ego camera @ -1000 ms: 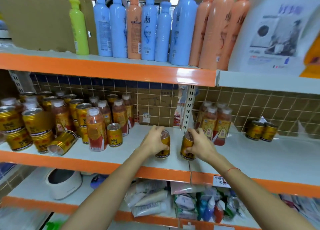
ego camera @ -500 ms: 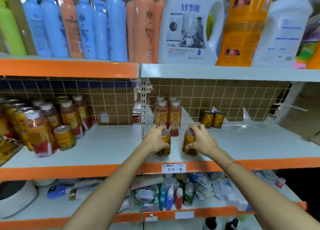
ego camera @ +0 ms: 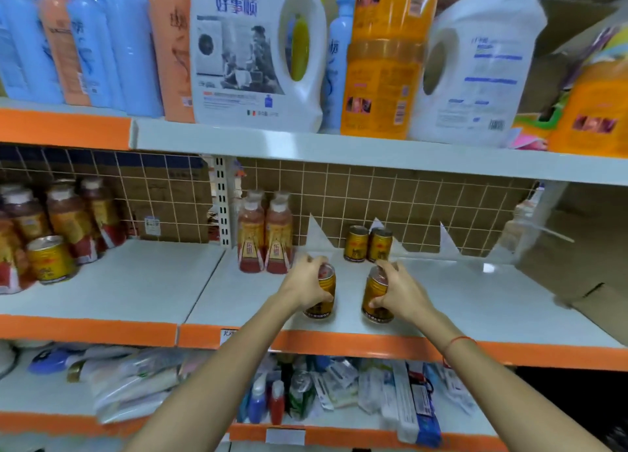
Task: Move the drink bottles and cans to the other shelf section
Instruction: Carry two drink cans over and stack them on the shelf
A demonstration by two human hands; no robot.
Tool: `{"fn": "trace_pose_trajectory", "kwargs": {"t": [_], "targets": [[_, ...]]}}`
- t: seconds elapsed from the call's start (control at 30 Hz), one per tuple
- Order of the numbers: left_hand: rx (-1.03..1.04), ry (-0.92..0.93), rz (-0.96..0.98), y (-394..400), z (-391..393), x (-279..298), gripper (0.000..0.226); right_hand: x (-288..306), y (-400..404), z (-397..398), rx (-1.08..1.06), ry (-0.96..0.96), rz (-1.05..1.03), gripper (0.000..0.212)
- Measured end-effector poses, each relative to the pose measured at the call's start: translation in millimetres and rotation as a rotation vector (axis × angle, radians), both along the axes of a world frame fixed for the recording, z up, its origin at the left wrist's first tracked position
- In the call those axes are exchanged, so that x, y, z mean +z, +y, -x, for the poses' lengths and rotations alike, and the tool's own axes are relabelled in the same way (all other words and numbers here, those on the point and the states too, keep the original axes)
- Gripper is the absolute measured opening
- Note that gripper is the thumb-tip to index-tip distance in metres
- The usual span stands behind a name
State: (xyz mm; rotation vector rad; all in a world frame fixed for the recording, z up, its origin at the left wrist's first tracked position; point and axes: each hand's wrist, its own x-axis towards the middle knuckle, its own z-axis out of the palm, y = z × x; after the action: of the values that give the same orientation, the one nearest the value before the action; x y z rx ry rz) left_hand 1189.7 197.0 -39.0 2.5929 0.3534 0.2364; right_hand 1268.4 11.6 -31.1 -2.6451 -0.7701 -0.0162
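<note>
A: Where do things stand?

B: Middle of the frame, both hands are on the right-hand white shelf section (ego camera: 475,302). The left hand (ego camera: 306,286) is wrapped round a gold metal drink can (ego camera: 323,302), fingers curled over its rim. The right hand (ego camera: 399,293) clasps a second gold metal can (ego camera: 375,298) the same way. Both cans look to be at or just above the shelf, near its orange front edge (ego camera: 356,344); whether they touch it I cannot tell.

A: What could go wrong?

B: They sit close to that front lip. Let go while one is tilted and I would expect it to roll off toward the lower shelf.

A: Anything behind them?

B: Two amber plastic bottles with white caps (ego camera: 265,237) stand just beyond the left hand, and a pair of gold cans (ego camera: 368,244) by the back grid. Pushing the held cans back carelessly could knock the tall bottles over, I think; they look top-heavy.

A: And the rest?

B: At the left edge of the frame, more bottles and a gold can (ego camera: 51,259) are left on the left section (ego camera: 136,281). So the job looks only partly done.
</note>
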Motion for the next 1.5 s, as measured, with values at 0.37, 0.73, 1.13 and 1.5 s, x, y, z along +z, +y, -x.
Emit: {"fn": "trace_pose_trajectory", "kwargs": {"t": [0.37, 0.73, 1.13, 1.5], "targets": [[-0.056, -0.003, -0.033, -16, -64, 0, 0.08, -7, -15, -58, -0.033, 0.005, -0.072, 0.077], [0.001, 0.02, 0.023, -40, -111, -15, 0.073, -22, -26, -106, 0.01, 0.018, -0.046, 0.082], [0.019, -0.074, 0.002, -26, -168, 28, 0.074, 17, -5, -180, 0.084, 0.05, -0.159, 0.082], [-0.059, -0.118, 0.006, -1, -224, 46, 0.05, 31, 32, -232, 0.143, -0.037, -0.245, 0.063]]}}
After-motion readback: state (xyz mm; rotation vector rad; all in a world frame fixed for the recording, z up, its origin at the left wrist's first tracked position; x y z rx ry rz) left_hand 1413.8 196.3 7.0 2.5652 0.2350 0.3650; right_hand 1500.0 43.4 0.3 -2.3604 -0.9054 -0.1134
